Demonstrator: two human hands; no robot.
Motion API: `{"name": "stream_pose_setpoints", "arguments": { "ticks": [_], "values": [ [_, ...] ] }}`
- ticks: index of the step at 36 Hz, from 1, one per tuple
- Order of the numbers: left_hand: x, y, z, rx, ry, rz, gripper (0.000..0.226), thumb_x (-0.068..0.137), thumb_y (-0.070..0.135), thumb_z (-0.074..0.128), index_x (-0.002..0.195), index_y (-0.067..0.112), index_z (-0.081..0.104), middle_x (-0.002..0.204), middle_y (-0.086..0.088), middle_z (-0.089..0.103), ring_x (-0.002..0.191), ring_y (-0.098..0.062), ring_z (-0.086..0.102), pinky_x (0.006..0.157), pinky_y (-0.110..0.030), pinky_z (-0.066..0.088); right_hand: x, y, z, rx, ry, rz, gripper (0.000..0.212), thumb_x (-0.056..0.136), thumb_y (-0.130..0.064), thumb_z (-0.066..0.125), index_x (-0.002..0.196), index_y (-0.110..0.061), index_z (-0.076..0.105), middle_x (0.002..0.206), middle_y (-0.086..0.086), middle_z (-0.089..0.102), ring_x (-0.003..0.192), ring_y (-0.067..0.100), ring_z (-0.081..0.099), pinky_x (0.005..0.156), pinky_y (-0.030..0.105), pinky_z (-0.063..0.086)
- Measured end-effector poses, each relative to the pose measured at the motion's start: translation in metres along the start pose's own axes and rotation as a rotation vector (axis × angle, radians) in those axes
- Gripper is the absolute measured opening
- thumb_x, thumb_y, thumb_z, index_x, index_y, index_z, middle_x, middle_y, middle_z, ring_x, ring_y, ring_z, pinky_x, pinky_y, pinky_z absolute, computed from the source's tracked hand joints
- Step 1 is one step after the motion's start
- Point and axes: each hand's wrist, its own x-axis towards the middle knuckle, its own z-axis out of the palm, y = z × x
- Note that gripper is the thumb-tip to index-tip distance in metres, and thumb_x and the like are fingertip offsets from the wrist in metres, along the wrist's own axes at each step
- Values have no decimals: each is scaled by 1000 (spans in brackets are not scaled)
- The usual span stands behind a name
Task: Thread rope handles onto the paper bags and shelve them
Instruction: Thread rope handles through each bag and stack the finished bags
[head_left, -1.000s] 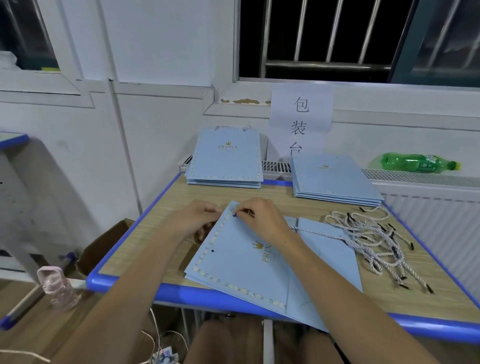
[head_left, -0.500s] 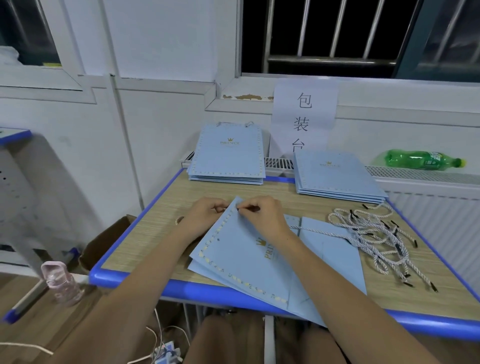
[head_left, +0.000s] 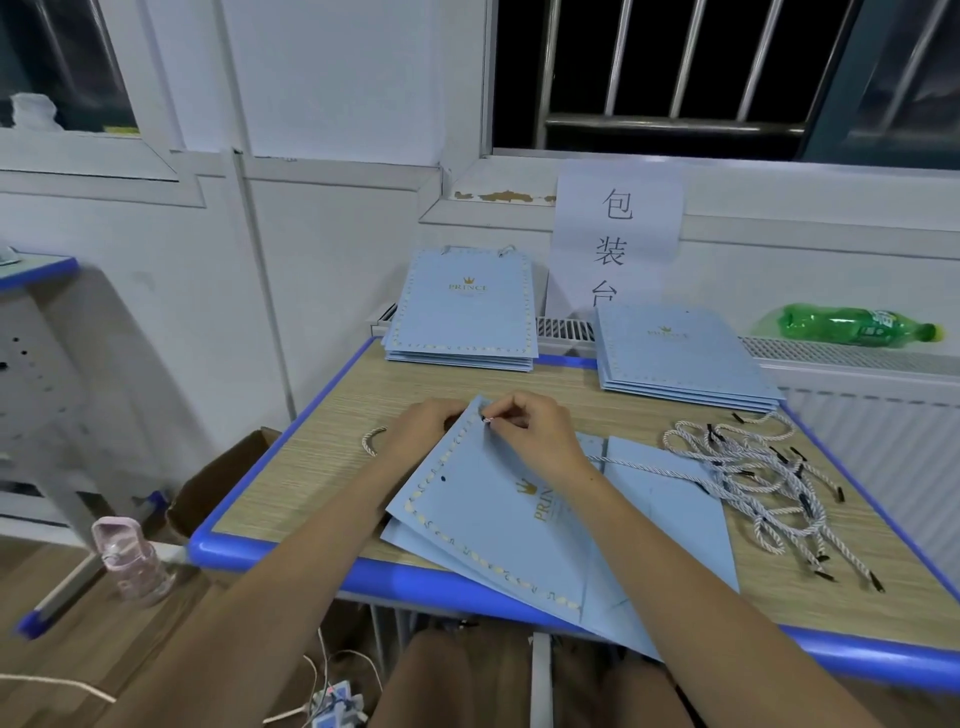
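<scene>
Person seated, two bare forearms in view, no sleeves showing up to the frame edge. Left hand bare: no glove, ring or watch seen. Right hand also bare, wrist bare, no bracelet. Nails short and unpainted as far as can be told; detail soft. Both arms slim and smooth, no markings or tattoos visible. Lower frame shows bare knees and thighs; any shorts or other clothing are too dark to make out.
</scene>
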Motion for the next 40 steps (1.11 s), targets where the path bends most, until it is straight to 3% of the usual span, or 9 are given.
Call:
{"name": "stream_pose_setpoints", "arguments": {
  "ticks": [4, 9, 11, 15, 18, 20, 24, 32, 40],
  "values": [
    [0, -3, 1, -6, 34, 4, 17, 90, 19, 58, 82, 29, 69, 75, -3, 68, 76, -26, 63, 71, -42, 49, -1, 1, 1, -23, 4, -30, 16, 87, 2, 61, 88, -12, 66, 84, -14, 61, 76, -7, 55, 71, 2, 43],
    [0, -1, 2, 19, 74, 59, 31, 87, 6, 53, 68, 32, 55, 57, 7, 44, 60, -13, 37, 60, -29, 28, -2, 5, -7, -145, -43, -65, 13, 86, -6, 64, 82, -19, 63, 74, -14, 57, 65, -2, 50, 64, 9, 42],
    [-1, -2, 0, 13, 65, 74, 17, 83, 17, 51, 74, 27, 61, 56, 10, 44, 57, -10, 36, 56, -28, 28, -2, 7, -9, -192, -64, -70, 16, 86, -10, 65, 75, -22, 60, 70, -13, 57, 64, 1, 49, 63, 15, 41],
    [-1, -1, -1, 77, 60, 113, 37, 74, 28, 40, 88, 9, 67, 55, 12, 44, 52, -5, 35, 52, -21, 26, -3, 5, -11, -166, -41, -74, 23, 87, -16, 65, 69, -27, 56, 68, -11, 56, 61, 2, 47, 59, 11, 39],
    [-3, -1, 0, 32, 78, 90, 15, 81, 21, 48, 69, 23, 56, 55, 12, 43, 51, -4, 34, 51, -19, 25, -3, 4, -12, -156, -38, -86, 16, 86, -17, 65, 72, -23, 59, 73, -5, 61, 65, 7, 51, 65, 19, 43],
    [-2, -2, 1, -29, 108, 60, 26, 84, 12, 55, 65, 27, 47, 59, 8, 46, 54, -5, 37, 53, -20, 28, -3, 6, -12, -171, -81, -106, 10, 87, -18, 65, 78, -18, 62, 78, -2, 62, 70, 11, 53, 69, 29, 46],
    [-3, -1, 3, -202, 161, -17, 27, 88, 6, 60, 68, 24, 55, 72, -9, 57, 66, -15, 48, 63, -26, 40, -4, 4, -10, -217, -138, -145, 12, 89, -21, 61, 79, -15, 59, 77, -7, 55, 69, 7, 48, 66, 22, 39],
    [-9, 6, -4, -436, -28, -90, 38, 89, 23, 54, 70, -10, 55, 70, -11, 44, 64, -20, 36, 56, -28, 30, -4, 4, -5, -295, -208, -172, 18, 95, -22, 51, 79, -14, 51, 77, -15, 46, 72, -3, 40, 63, 16, 29],
    [-9, 10, -8, -564, -93, -175, 9, 90, 7, 52, 82, 4, 54, 74, -12, 49, 63, -19, 49, 55, -19, 39, -5, 1, -6, -133, -177, -90, 20, 96, -19, 51, 77, -19, 54, 77, -5, 53, 70, 9, 45, 65, 21, 36]
  ]
}}
